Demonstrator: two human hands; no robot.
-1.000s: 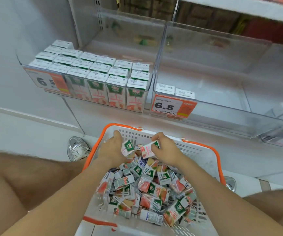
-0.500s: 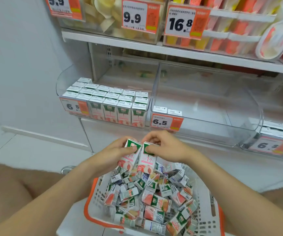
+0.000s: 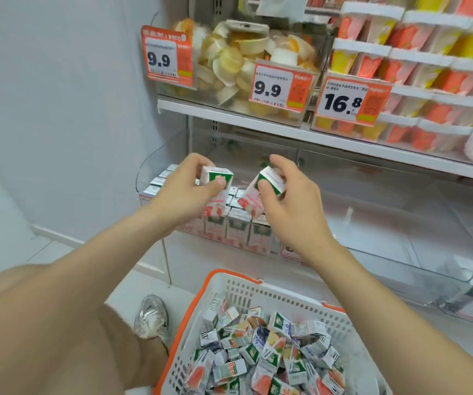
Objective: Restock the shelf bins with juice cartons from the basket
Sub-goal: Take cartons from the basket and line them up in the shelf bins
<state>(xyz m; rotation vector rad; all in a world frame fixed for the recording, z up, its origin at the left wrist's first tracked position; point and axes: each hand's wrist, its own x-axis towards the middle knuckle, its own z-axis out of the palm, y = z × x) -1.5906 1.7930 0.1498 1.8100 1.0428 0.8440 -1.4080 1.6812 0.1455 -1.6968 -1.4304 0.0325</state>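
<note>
Two juice cartons are in hand, one apiece, both held above the front rows of the left shelf bin point(image 3: 155, 163). Your left hand point(image 3: 184, 192) grips the left carton point(image 3: 216, 181) near its top, thumb on the green front panel and fingers curled over the lid; that carton hangs close to upright. Your right hand point(image 3: 289, 212) pinches the right carton point(image 3: 261, 189) in the same way, but it is tilted, its foot swung toward the other carton and its top toward your palm. Recommendation: square the right carton upright before lowering, turn both green panels forward to match the front row, and seat each in an open slot rather than on top of cartons already standing. By my judgement the stocked cartons point(image 3: 238, 226) are packed tight at the front, so check for room behind them or shift to the neighbouring bin point(image 3: 386, 212); forcing one in would likely tip the front row. Lower one at a time if the gap is narrow. Containers: the left shelf bin holds upright cartons in neat rows, white tops showing. The neighbouring bin, clear-walled, shows mostly bare floor, though its front left corner is hidden behind your right wrist. The orange-rimmed basket point(image 3: 229, 273) below holds a loose heap of cartons point(image 3: 272, 352) lying at all angles, so much of the restocking is left to do. On the shelf above, one clear bin holds fruit cups point(image 3: 229, 61) tagged 9.9.
</note>
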